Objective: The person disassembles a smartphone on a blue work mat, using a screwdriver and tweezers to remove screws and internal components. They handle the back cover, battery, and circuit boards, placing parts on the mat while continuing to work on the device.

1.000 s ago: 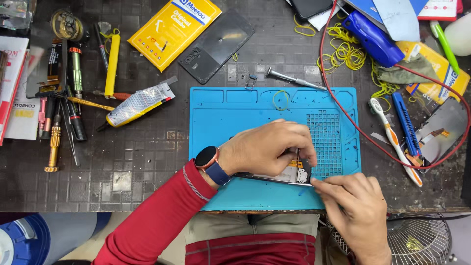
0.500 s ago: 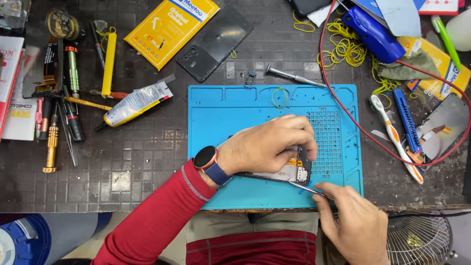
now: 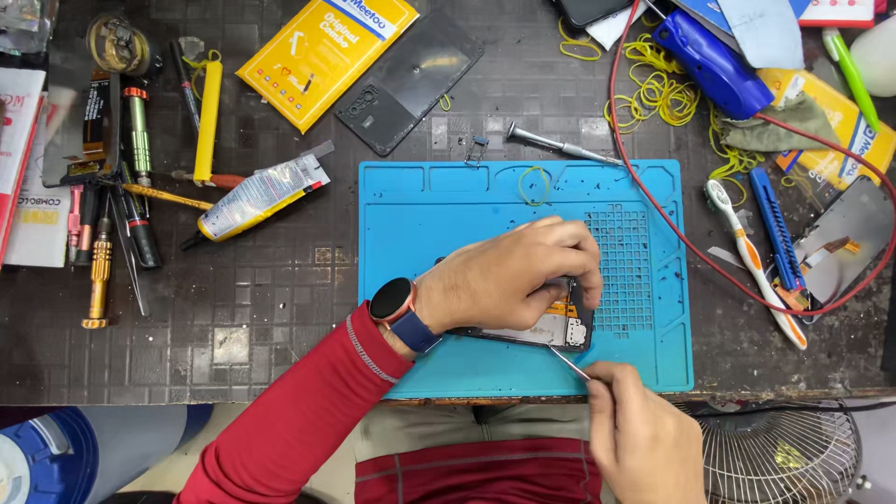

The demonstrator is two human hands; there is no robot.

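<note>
An opened phone (image 3: 560, 329) with its circuit board showing lies on a blue work mat (image 3: 448, 215). My left hand (image 3: 513, 275), with a watch on the wrist and a red sleeve, presses down on the phone and covers most of it. My right hand (image 3: 644, 439) is at the mat's near edge and grips thin metal tweezers (image 3: 567, 362), whose tip touches the phone's lower right edge.
A screwdriver (image 3: 560, 146) and a yellow rubber band (image 3: 534, 185) lie at the mat's top. A glue tube (image 3: 257, 198) and several tools (image 3: 121, 205) sit at left. A red cable (image 3: 653, 187), toothbrush (image 3: 751, 261) and blue cutter (image 3: 773, 229) are at right. A fan (image 3: 793, 457) stands below the table edge.
My right hand has drawn back toward me and down off the phone, now only the tweezers' tip reaches it. My left hand stays on the phone.
</note>
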